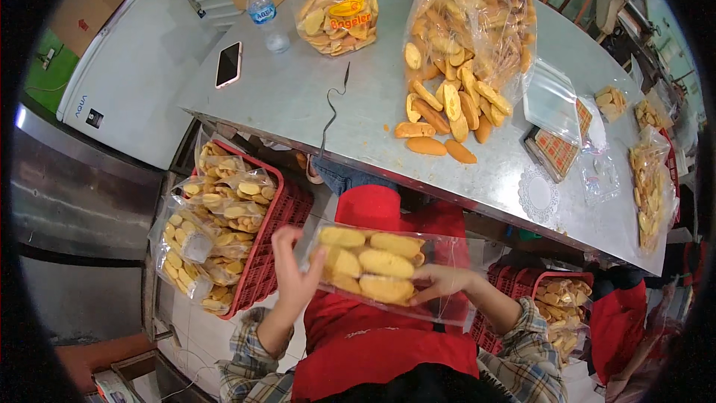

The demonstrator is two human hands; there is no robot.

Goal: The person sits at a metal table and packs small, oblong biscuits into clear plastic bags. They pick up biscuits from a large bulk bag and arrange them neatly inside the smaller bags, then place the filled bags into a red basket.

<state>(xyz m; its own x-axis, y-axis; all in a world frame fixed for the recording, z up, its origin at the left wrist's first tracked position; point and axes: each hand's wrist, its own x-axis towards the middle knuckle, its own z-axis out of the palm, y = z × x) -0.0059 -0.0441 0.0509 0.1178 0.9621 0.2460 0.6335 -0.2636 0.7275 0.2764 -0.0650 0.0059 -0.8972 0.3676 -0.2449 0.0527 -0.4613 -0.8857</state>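
Above my lap, a clear plastic bag (386,268) of oval yellow bread rusks lies sideways between my hands. My left hand (296,274) holds its filled left end, with the thumb across the front. Toward the right end, my right hand (444,282) grips the bag just past the rusks; some fingers are hidden behind the plastic. The loose end of the bag stretches to the right over my forearm. On the metal table ahead, a large clear bag (470,17) lies with its mouth toward me, and loose rusks (453,106) spill from it.
A red crate (291,224) of filled bags stands at left, another red crate (537,274) at right. The metal table (268,106) bears a phone (229,64), water bottle (265,17), filled bag (335,22), black cord (330,117), plastic sleeves (551,101) and paper doily (538,194). Another person (621,324) is at right.
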